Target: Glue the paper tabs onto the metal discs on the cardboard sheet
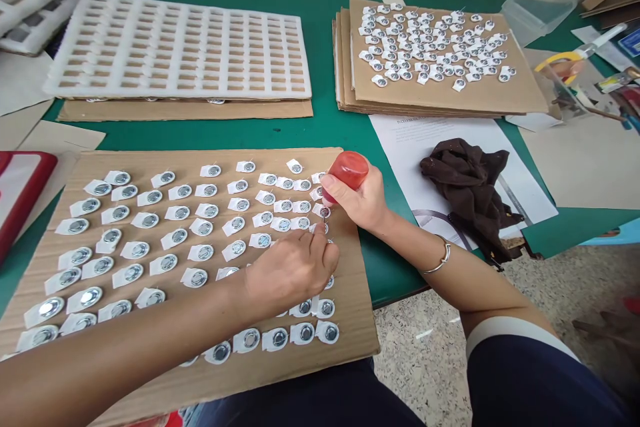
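Observation:
My right hand (pixel 364 199) is wrapped round a red squeeze bottle (pixel 350 170), tilted with its rounded end up. The bottle's lower end is near a small round metal piece on a white tab (pixel 324 211) at the right side of a cardboard sheet (pixel 357 307). Just below that piece, my left hand (pixel 295 263) has its fingers pinched together. What they hold, if anything, is too small to make out. Rows of similar metal pieces on white tabs (pixel 199 252) cover the cardboard, and my left hand and forearm hide some of them.
A white foam grid tray (pixel 183 47) lies behind on cardboard. Stacked cardboard sheets (pixel 400 97) at the back right carry many more tabbed pieces. A dark brown cloth (pixel 465 180) rests on a printed paper (pixel 400 153). Yellow-handled scissors (pixel 560 59) stand in a clear container at right.

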{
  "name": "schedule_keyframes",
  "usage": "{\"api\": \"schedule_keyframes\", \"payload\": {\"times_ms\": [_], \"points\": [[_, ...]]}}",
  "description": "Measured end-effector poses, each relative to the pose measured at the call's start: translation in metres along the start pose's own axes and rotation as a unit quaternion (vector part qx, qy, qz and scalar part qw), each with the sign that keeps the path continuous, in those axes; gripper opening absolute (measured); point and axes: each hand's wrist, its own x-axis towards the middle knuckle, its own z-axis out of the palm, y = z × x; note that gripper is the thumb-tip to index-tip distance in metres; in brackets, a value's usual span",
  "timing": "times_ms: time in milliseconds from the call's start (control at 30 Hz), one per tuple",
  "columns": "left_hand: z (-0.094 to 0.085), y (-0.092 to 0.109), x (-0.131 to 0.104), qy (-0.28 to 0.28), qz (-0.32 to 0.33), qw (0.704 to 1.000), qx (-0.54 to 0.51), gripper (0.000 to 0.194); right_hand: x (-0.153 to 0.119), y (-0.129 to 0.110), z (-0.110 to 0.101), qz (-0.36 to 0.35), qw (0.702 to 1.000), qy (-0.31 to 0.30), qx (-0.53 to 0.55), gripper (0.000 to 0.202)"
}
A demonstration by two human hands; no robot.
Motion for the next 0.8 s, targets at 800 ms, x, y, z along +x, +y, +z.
{"api": "schedule_keyframes", "payload": {"times_ms": [800], "points": [[-0.0033, -0.0014, 0.0001, -0.013, -0.002, 0.999, -0.034, 0.018, 0.0025, 0.0027, 0.0002, -0.007, 1.0, 0.008, -0.002, 0.037]]}}
